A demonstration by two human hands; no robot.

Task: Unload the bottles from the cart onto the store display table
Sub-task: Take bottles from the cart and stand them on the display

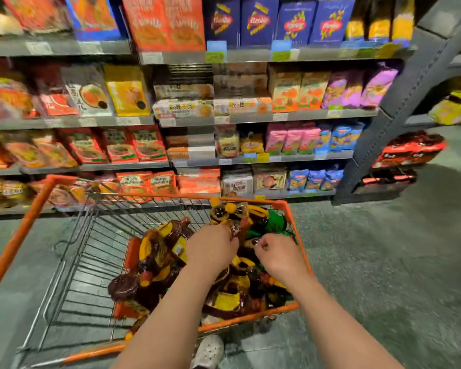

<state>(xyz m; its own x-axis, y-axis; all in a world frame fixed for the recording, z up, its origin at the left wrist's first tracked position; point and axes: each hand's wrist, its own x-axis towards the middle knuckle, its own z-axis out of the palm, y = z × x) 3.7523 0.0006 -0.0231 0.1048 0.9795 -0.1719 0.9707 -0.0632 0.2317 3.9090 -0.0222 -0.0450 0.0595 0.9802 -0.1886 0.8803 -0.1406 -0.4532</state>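
Note:
An orange-rimmed wire cart (35,225) stands in front of me, its right half piled with dark bottles (157,251) wearing yellow labels and caps, plus a green one (274,222) at the far right. Both my hands reach down into that pile. My left hand (210,246) curls over a dark bottle neck (236,229) in the middle of the heap. My right hand (280,255) closes its fingers on the top of another dark bottle (256,242) beside it. The display table is not in view.
Store shelves (224,121) packed with noodle and pasta packets run across the view behind the cart. A dark metal rack (399,107) stands at the right. Grey floor (383,262) lies open to the right of the cart. A light shoe (209,351) shows below the cart's near rim.

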